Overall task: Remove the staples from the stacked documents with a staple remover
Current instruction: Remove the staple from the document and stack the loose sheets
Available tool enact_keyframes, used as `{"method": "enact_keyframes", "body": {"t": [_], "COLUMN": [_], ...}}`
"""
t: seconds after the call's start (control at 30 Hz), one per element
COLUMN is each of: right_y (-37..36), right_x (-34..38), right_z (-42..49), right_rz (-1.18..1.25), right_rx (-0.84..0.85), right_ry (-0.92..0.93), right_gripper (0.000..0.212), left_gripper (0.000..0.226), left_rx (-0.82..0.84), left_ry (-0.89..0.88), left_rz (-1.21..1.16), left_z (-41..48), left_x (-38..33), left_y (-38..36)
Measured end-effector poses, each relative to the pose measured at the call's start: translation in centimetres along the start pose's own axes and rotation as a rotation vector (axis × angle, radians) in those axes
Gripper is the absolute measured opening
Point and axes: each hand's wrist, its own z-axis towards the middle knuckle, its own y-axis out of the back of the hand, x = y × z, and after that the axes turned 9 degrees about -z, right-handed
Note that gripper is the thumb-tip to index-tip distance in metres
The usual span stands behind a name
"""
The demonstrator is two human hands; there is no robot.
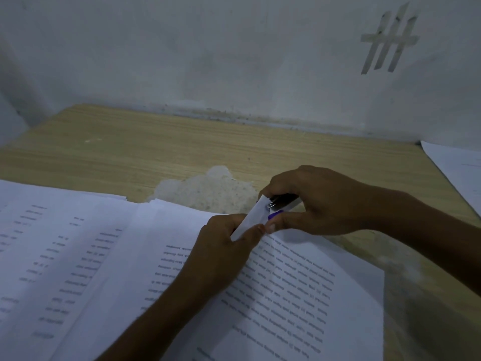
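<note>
A printed document (286, 290) lies on the wooden table in front of me, its far corner (256, 213) lifted off the surface. My left hand (223, 246) pinches that raised corner between thumb and fingers. My right hand (312, 201) grips the staple remover (282, 204), a dark and purple tool with metal jaws. The jaws sit against the lifted corner where the staple is. The staple itself is too small to make out.
More printed sheets (65, 256) are spread over the left of the table (182, 142). Another sheet (460, 168) lies at the right edge. A worn pale patch (208, 188) marks the tabletop behind the hands. A wall rises along the far edge.
</note>
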Motion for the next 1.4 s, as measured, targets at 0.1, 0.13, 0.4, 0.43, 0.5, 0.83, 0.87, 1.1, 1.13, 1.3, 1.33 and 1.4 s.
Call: {"method": "enact_keyframes", "body": {"t": [0.1,0.13,0.4,0.43,0.5,0.83,0.87,1.1,1.13,1.3,1.33,1.4], "right_y": [0.0,-0.1,-0.4,-0.4,-0.7,-1.1,-1.2,-1.3,-1.3,-1.3,-1.3,-1.3], "right_x": [0.0,0.0,0.4,0.3,0.3,0.5,0.5,0.5,0.5,0.5,0.5,0.5], "right_z": [0.1,0.1,0.0,0.0,0.0,0.3,0.3,0.2,0.2,0.0,0.0,0.0], "right_rz": [0.019,0.024,0.046,0.038,0.022,0.018,0.018,0.020,0.020,0.035,0.045,0.052], "right_rx": [-0.006,-0.007,-0.085,-0.090,-0.109,-0.160,-0.165,-0.184,-0.187,-0.202,-0.201,-0.190], "right_ry": [0.006,0.009,0.017,0.018,0.013,0.021,0.024,0.028,0.027,0.029,0.031,0.028], "right_gripper": [0.047,0.047,0.045,0.045,0.042,0.035,0.037,0.037,0.037,0.032,0.028,0.025], "left_gripper": [0.020,0.025,0.026,0.031,0.040,0.027,0.027,0.037,0.039,0.033,0.032,0.033], "left_rx": [0.011,0.012,-0.025,-0.026,-0.025,-0.067,-0.067,-0.079,-0.077,-0.062,-0.060,-0.058], "left_ry": [-0.036,-0.045,-0.074,-0.082,-0.098,-0.097,-0.094,-0.086,-0.084,-0.079,-0.083,-0.094], "left_rz": [-0.052,-0.064,-0.090,-0.097,-0.117,-0.129,-0.131,-0.099,-0.094,-0.107,-0.112,-0.120], "left_z": [-0.2,-0.2,-0.1,-0.1,-0.2,-0.4,-0.4,-0.4,-0.4,-0.6,-0.6,-0.7], "left_x": [-0.3,-0.4,0.0,0.0,-0.1,-0.4,-0.4,-0.1,-0.1,-0.5,-0.6,-0.7], "left_y": [0.0,0.0,-0.1,-0.1,-0.2,-0.5,-0.5,-0.5,-0.5,-0.5,-0.5,-0.5]}}
